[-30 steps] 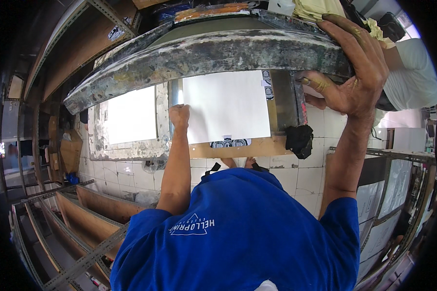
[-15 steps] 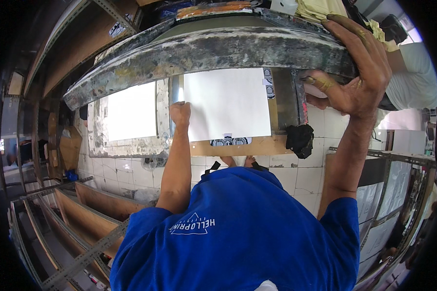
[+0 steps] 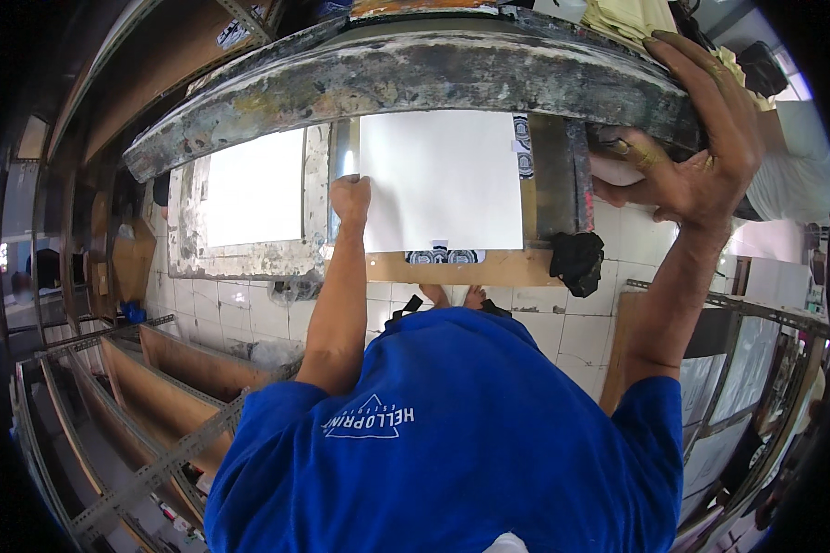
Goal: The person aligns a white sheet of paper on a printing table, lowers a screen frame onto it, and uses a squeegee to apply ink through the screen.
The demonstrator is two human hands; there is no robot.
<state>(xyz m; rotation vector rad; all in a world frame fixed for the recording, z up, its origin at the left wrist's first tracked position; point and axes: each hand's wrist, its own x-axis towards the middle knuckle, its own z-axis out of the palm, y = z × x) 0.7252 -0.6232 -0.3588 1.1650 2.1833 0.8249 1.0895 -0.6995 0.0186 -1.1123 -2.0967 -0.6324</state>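
Note:
My left hand (image 3: 350,198) is closed at the left edge of a white sheet (image 3: 443,180), its fingers pinching that edge. The sheet lies flat on a brown board (image 3: 387,268), over black-and-white printed patches (image 3: 444,256) that peek out along its near and right edges. Above the sheet a thick, ink-stained screen-printing frame (image 3: 415,78) is raised and tilted. My right hand (image 3: 696,157) grips the frame's right end, fingers over the top and thumb below. Ink stains mark its fingers. The frame hides the sheet's far edge.
Left of the board, a paint-spotted frame (image 3: 189,249) bears a white sheet (image 3: 256,189). A black cloth bundle (image 3: 577,264) hangs at the board's right corner. Yellowish cloths (image 3: 627,26) are stacked at the far right, near a person in white clothing (image 3: 798,166). Wooden shelves (image 3: 161,387) stand at lower left.
The view has shifted slightly, so the board and sheet appear higher in the picture. My left hand stays at the sheet's edge, and my right hand keeps its hold on the frame.

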